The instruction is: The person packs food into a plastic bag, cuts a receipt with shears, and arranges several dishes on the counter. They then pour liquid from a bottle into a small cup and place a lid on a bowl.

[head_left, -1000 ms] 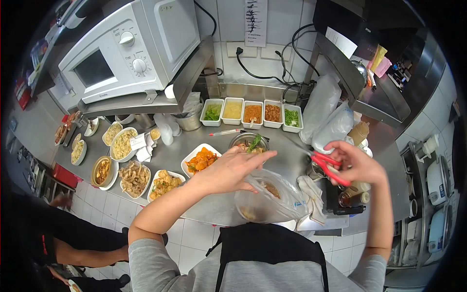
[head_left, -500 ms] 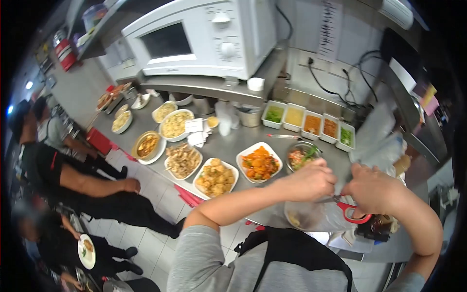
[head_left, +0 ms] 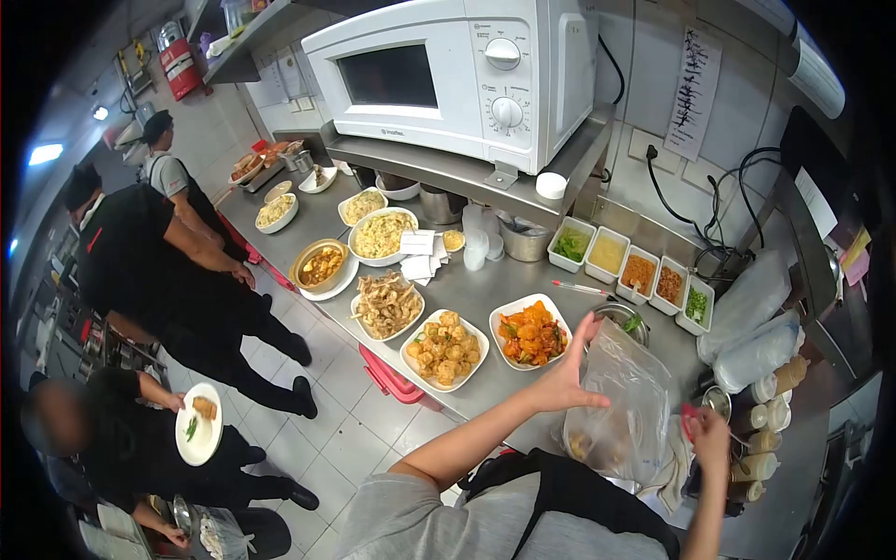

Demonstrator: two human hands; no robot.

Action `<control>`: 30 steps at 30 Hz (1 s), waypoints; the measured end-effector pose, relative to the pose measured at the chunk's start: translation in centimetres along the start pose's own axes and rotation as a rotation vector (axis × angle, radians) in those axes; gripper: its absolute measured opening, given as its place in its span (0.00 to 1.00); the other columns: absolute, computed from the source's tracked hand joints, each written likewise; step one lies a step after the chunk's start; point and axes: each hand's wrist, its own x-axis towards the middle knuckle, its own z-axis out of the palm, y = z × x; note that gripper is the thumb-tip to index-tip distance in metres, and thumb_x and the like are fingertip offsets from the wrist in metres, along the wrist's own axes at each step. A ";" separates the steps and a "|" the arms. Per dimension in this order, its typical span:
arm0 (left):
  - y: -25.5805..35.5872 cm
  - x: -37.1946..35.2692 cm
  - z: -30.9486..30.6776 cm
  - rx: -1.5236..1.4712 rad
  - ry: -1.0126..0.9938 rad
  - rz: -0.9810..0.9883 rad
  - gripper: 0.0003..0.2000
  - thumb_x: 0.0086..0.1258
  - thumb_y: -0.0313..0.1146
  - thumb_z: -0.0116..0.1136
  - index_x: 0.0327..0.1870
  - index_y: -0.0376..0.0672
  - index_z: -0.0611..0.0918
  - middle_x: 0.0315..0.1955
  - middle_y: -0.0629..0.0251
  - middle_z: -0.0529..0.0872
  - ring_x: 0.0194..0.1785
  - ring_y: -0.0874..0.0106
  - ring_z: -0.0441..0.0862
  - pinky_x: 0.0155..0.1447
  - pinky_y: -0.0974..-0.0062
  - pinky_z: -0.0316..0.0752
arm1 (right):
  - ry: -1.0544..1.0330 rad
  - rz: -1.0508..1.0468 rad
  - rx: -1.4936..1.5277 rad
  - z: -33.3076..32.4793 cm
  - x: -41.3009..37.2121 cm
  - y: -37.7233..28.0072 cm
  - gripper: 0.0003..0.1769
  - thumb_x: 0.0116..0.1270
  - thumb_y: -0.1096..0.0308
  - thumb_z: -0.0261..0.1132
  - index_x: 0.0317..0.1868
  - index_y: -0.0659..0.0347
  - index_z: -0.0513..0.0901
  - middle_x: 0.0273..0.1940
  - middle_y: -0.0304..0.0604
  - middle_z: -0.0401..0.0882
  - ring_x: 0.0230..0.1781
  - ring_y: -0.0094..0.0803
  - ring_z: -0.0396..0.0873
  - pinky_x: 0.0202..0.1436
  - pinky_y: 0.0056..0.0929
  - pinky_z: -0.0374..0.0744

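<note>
My left hand (head_left: 567,378) is open, thumb and fingers spread, at the left side of a clear plastic bag (head_left: 630,387). The bag stands upright with its top loose, and its contents are blurred through the plastic. To the right of it, my right hand (head_left: 714,437) is closed on red-handled scissors (head_left: 689,422), whose blades I cannot make out. Behind the bag, a metal bowl (head_left: 611,308) with green leaves is partly hidden. A white square bowl of glazed orange food (head_left: 529,333) sits to the left of my left hand.
Further left stand bowls of golden fried pieces (head_left: 443,350), fried strips (head_left: 387,306) and fried rice (head_left: 383,235). Small topping tubs (head_left: 637,273) line the back below a microwave (head_left: 448,84). Squeeze bottles (head_left: 761,467) crowd the right. A person holds a plate (head_left: 199,425) at lower left.
My hands have moved apart. The left has come off the bag's top and opened; the right has moved down and right with the scissors. The bag now stands taller, and the view has shifted.
</note>
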 end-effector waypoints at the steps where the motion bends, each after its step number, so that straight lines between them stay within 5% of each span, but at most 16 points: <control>1: -1.0 -0.2 0.6 -0.158 -0.048 -0.058 0.63 0.40 0.50 0.74 0.68 0.41 0.35 0.68 0.53 0.41 0.71 0.62 0.42 0.71 0.65 0.39 | -0.004 0.063 -0.047 3.1 -0.3 2.7 0.10 0.57 0.73 0.58 0.39 0.68 0.77 0.23 0.54 0.77 0.20 0.40 0.75 0.26 0.37 0.72; 3: -2.2 0.3 1.0 -0.148 -0.027 -0.015 0.57 0.42 0.45 0.74 0.69 0.40 0.43 0.67 0.55 0.50 0.70 0.66 0.48 0.70 0.69 0.43 | -0.263 0.012 -0.098 3.4 -0.9 -0.1 0.19 0.53 0.75 0.56 0.48 0.70 0.74 0.42 0.63 0.75 0.46 0.54 0.73 0.46 0.40 0.72; 4: -0.9 0.7 1.0 -0.183 -0.166 -0.122 0.49 0.45 0.42 0.73 0.66 0.39 0.52 0.63 0.58 0.58 0.66 0.70 0.55 0.68 0.71 0.49 | -0.291 -0.085 -0.334 3.9 -2.1 0.3 0.33 0.49 0.68 0.63 0.58 0.66 0.67 0.58 0.64 0.63 0.62 0.56 0.58 0.62 0.40 0.61; 6: -0.9 1.4 0.8 -0.207 -0.284 -0.228 0.42 0.47 0.39 0.72 0.63 0.38 0.61 0.59 0.60 0.66 0.62 0.73 0.62 0.65 0.74 0.55 | -0.384 -0.100 0.084 0.9 -3.0 -5.5 0.47 0.43 0.60 0.70 0.64 0.64 0.59 0.65 0.60 0.54 0.68 0.54 0.46 0.69 0.40 0.50; 9: -2.7 2.0 1.8 0.028 -0.488 -0.395 0.25 0.52 0.32 0.67 0.51 0.38 0.71 0.46 0.69 0.73 0.52 0.79 0.69 0.56 0.80 0.63 | -0.537 -0.329 0.124 2.8 -4.0 -6.6 0.53 0.44 0.58 0.71 0.68 0.63 0.51 0.67 0.58 0.47 0.69 0.54 0.44 0.69 0.41 0.47; 11: -1.0 1.9 3.9 -0.256 -0.238 -0.042 0.14 0.56 0.28 0.64 0.41 0.39 0.74 0.36 0.71 0.73 0.44 0.83 0.70 0.49 0.83 0.65 | -0.079 -0.275 0.533 5.2 -5.2 -8.9 0.47 0.47 0.55 0.70 0.64 0.67 0.59 0.63 0.58 0.57 0.65 0.49 0.54 0.67 0.41 0.53; 12: 0.8 2.0 5.3 -0.485 -0.167 -0.011 0.10 0.59 0.27 0.59 0.42 0.39 0.76 0.35 0.68 0.78 0.45 0.80 0.73 0.52 0.80 0.67 | -0.071 -0.282 0.531 6.5 -5.1 -9.0 0.47 0.47 0.55 0.70 0.64 0.67 0.59 0.63 0.58 0.57 0.65 0.49 0.54 0.67 0.41 0.53; 15: 0.4 1.9 6.0 -0.240 -0.177 0.098 0.11 0.63 0.27 0.55 0.46 0.37 0.76 0.38 0.64 0.81 0.47 0.76 0.75 0.55 0.77 0.67 | 0.197 -0.183 0.751 8.0 -4.0 -8.9 0.33 0.55 0.57 0.66 0.56 0.70 0.69 0.55 0.58 0.69 0.57 0.44 0.67 0.62 0.40 0.62; 17: 0.0 1.6 5.8 -0.212 -0.119 -0.020 0.11 0.66 0.26 0.51 0.47 0.35 0.77 0.47 0.62 0.80 0.49 0.73 0.77 0.57 0.75 0.68 | 0.156 0.124 1.267 7.6 -3.5 -9.2 0.18 0.63 0.64 0.60 0.47 0.70 0.75 0.47 0.54 0.76 0.48 0.39 0.74 0.57 0.34 0.68; 21: -0.2 0.1 7.8 -0.896 0.138 -0.323 0.09 0.68 0.29 0.51 0.47 0.39 0.76 0.39 0.64 0.82 0.44 0.73 0.79 0.51 0.74 0.73 | -0.046 -0.044 1.587 6.5 -2.3 -7.6 0.20 0.68 0.61 0.52 0.56 0.63 0.68 0.56 0.52 0.69 0.56 0.42 0.69 0.62 0.43 0.65; 23: -2.8 -0.4 8.1 -1.063 0.178 -0.310 0.10 0.68 0.29 0.51 0.48 0.40 0.74 0.36 0.66 0.81 0.41 0.74 0.78 0.49 0.75 0.74 | -0.072 0.650 1.930 7.1 -2.4 -6.0 0.12 0.65 0.63 0.51 0.42 0.62 0.75 0.35 0.37 0.76 0.30 0.35 0.74 0.33 0.32 0.75; 24: -4.2 -0.6 8.0 -1.230 0.246 -0.309 0.10 0.68 0.30 0.50 0.48 0.41 0.73 0.33 0.67 0.80 0.39 0.75 0.78 0.47 0.76 0.74 | -0.063 0.639 1.930 7.8 -2.6 -4.9 0.12 0.65 0.63 0.51 0.42 0.62 0.75 0.35 0.37 0.76 0.30 0.35 0.74 0.33 0.32 0.75; 25: -5.5 -0.7 7.7 -1.230 0.234 -0.306 0.10 0.68 0.30 0.50 0.48 0.41 0.73 0.33 0.67 0.80 0.39 0.75 0.78 0.47 0.76 0.74 | -0.197 0.557 2.037 8.6 -2.9 -3.7 0.12 0.66 0.62 0.50 0.41 0.61 0.74 0.36 0.37 0.76 0.33 0.33 0.73 0.38 0.33 0.75; 27: -7.6 -0.5 7.3 -1.613 -0.297 -0.090 0.11 0.69 0.32 0.50 0.49 0.41 0.72 0.33 0.68 0.77 0.37 0.76 0.77 0.46 0.79 0.74 | -0.471 0.374 2.223 9.4 -3.0 -1.7 0.12 0.69 0.61 0.48 0.40 0.58 0.74 0.38 0.38 0.74 0.40 0.29 0.72 0.49 0.33 0.75; 28: -5.7 -0.2 7.4 -1.614 -0.311 -0.093 0.11 0.69 0.32 0.50 0.49 0.41 0.72 0.33 0.68 0.77 0.37 0.76 0.77 0.46 0.79 0.74 | -0.067 0.601 1.987 8.6 -2.9 -4.6 0.12 0.69 0.60 0.48 0.43 0.58 0.73 0.40 0.38 0.75 0.40 0.29 0.73 0.48 0.30 0.74; 30: -2.2 -0.4 7.7 -0.741 0.228 -0.418 0.13 0.68 0.37 0.53 0.47 0.39 0.73 0.38 0.67 0.76 0.37 0.77 0.75 0.48 0.74 0.73 | -0.074 0.585 1.975 9.4 -2.6 -2.1 0.12 0.68 0.60 0.49 0.43 0.58 0.74 0.40 0.38 0.75 0.39 0.29 0.73 0.47 0.30 0.74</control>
